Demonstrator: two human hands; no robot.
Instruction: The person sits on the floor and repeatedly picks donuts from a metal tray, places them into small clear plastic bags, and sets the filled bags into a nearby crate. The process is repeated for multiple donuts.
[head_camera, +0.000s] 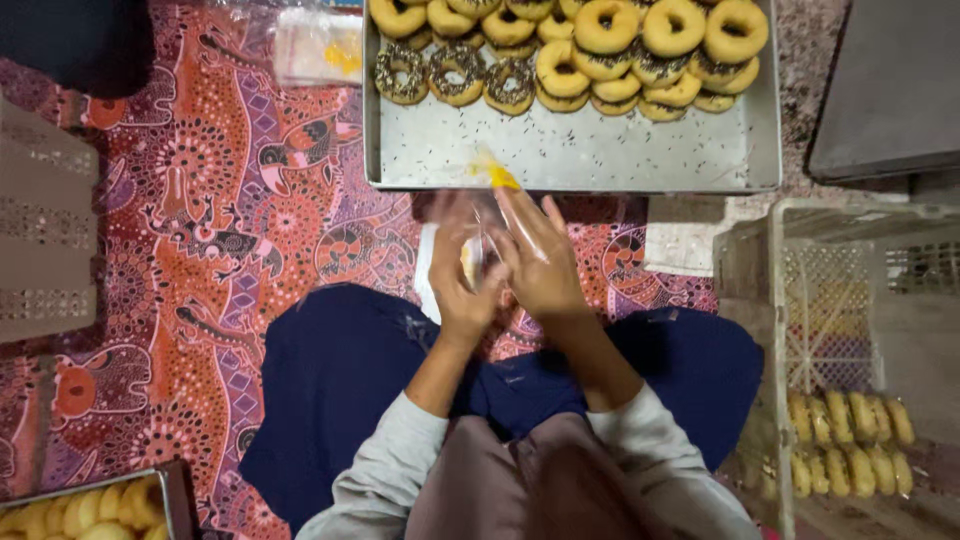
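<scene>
Patterned red floor mat (200, 250), bearing metal tray of doughnuts (570, 150) at top, second doughnut tray (170, 490) bottom left, white plastic crate (760, 300) right, dark flat board (890, 90) top right.

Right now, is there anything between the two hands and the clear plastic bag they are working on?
No, nothing visible. The left hand and the right hand both already touch the clear plastic bag, pressed together around it just below the metal tray. What the bag holds is too blurred to tell.
</scene>
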